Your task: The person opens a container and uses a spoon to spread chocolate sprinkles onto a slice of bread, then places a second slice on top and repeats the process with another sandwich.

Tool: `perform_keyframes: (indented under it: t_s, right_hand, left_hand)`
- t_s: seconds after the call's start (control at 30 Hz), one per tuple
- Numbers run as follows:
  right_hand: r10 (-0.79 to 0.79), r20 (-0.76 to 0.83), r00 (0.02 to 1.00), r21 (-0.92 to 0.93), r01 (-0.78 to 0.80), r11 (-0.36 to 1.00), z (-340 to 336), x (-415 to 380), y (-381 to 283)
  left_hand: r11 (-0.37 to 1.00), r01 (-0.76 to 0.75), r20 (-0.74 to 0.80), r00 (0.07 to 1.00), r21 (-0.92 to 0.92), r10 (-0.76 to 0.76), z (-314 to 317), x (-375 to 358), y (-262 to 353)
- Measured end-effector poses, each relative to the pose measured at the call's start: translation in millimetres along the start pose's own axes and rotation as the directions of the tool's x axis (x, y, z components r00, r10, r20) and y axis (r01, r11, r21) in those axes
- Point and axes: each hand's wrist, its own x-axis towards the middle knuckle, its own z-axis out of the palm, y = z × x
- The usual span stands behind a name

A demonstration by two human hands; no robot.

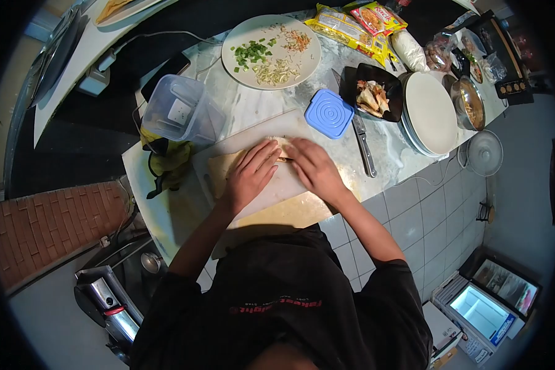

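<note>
A pale, thin wrapper [276,143], partly rolled over a dark filling, lies on a white cutting board [271,194]. My left hand [253,172] has its fingers together and bent over the roll's left side. My right hand [317,169] grips the right end, with a bit of filling showing between the hands. Under and beside my left hand lies a flat tan sheet [219,169], perhaps more wrapper. The fingertips and the underside of the roll are partly hidden.
Behind the board are a clear plastic tub [182,111], a plate of chopped vegetables [271,52] and a blue lid [330,114]. A knife [364,147] lies right, near a black bowl [373,92], stacked plates [430,114] and a metal pot [468,102]. A cloth [166,163] hangs left.
</note>
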Motion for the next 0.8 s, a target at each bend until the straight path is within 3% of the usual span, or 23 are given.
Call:
perform_keyframes:
  t_s: [0.07,0.17,0.33,0.8]
  right_hand:
    - [0.16,-0.063,0.985,0.106,-0.153,0.983,-8.3,7.0,1.8]
    - [0.146,0.032,0.989,0.169,-0.149,0.974,-10.3,5.3,12.2]
    - [0.123,0.023,0.992,0.189,-0.125,0.974,-7.3,5.4,11.6]
    - [0.129,-0.049,0.99,0.212,-0.116,0.97,-0.4,1.0,4.1]
  left_hand:
    - [1.0,0.012,-0.019,1.0,0.001,-0.012,-0.3,2.9,-1.3]
    - [1.0,0.03,-0.066,0.997,-0.005,-0.03,-1.3,12.9,-4.1]
    - [0.991,0.048,-0.066,0.996,-0.123,-0.056,-2.2,19.8,-3.3]
    - [0.997,-0.022,-0.128,0.992,-0.077,0.012,0.4,13.9,-3.6]
